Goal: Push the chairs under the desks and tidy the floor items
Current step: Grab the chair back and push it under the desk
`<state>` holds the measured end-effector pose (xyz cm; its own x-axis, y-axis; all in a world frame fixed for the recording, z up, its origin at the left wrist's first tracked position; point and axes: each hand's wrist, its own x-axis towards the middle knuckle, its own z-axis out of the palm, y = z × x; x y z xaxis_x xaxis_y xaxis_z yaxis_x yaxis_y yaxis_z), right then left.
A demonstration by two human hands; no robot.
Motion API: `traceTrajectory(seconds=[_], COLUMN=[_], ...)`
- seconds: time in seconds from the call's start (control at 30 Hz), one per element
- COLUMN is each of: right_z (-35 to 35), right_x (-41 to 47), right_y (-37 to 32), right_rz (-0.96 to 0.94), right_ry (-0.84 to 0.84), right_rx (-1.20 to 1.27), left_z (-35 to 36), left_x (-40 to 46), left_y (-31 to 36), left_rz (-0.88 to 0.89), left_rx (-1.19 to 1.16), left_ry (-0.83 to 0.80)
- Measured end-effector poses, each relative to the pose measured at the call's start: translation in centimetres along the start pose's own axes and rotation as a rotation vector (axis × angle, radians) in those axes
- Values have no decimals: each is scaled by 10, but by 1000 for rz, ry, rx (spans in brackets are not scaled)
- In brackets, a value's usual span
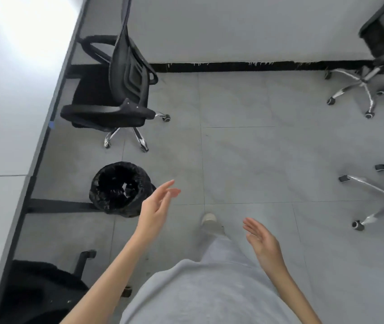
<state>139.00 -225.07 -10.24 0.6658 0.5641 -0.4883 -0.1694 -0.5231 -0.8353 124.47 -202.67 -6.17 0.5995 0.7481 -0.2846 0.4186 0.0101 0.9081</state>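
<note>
The black office chair (120, 90) sits part way under the white desk (10, 90), so it may need one more push. The black trash bin (120, 189) stands out on the floor beside the desk. Both hands are empty with loose, straight fingers: left hand (155, 206) near the bin, right hand (262, 242) over bare floor. More chairs (361, 87) wait on the right.

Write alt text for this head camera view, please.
Looking down, a person's open left hand and right hand reach forward, holding nothing. A black office chair and black-lined bin stand beside a white desk on the left.
</note>
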Motion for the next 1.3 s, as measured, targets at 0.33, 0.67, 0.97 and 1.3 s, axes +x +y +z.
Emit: traceTrajectory(seconds=[0.33,0.67,0.97,1.3], right_z=[-25,-30,-66,-9], right_x=[251,436,586,805], right_y=[-201,-262,-343,-522], right_rz=[-306,-155,-124,-414], right_ry=[-73,-22,-23,-752], right_rx=[16,35,3,-462], left_z=[23,31,38,63], left_x=[133,405,622,654], left_y=[38,103,229,213], left_rz=[-197,-175,43,-351], left_rx=[0,-62,-1,-240], left_ry=[146,164,131,855])
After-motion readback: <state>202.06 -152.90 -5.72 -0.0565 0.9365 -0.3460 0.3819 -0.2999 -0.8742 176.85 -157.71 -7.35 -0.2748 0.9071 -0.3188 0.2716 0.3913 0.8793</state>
